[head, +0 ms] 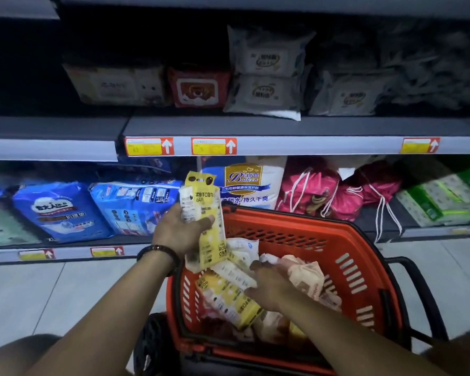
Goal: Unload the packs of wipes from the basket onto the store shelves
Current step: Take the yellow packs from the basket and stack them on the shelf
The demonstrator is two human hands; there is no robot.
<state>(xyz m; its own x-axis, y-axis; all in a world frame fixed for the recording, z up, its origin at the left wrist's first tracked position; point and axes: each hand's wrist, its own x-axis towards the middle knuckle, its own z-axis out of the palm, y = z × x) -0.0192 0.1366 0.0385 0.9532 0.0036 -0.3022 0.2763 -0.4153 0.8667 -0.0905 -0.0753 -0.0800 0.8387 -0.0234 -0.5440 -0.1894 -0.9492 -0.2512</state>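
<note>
A red plastic basket [345, 240] stands on the floor in front of the shelves, with several yellow-and-white and pale pink packs of wipes inside. My left hand [178, 232] grips a yellow-and-white pack of wipes [201, 202] upright above the basket's left rim. My right hand [269, 286] reaches down into the basket and closes on another yellow-and-white pack [236, 272] lying among the rest. The middle shelf [282, 128] holds white, red and cream wipe packs.
The lower shelf carries blue pad packs [63, 210], a white-and-blue bag [244, 183], pink drawstring bags [318, 191] and green tissue packs [442, 196]. Price tags line the shelf edges. The basket's black handle [421, 294] sticks out at the right. Pale floor tiles lie to the left.
</note>
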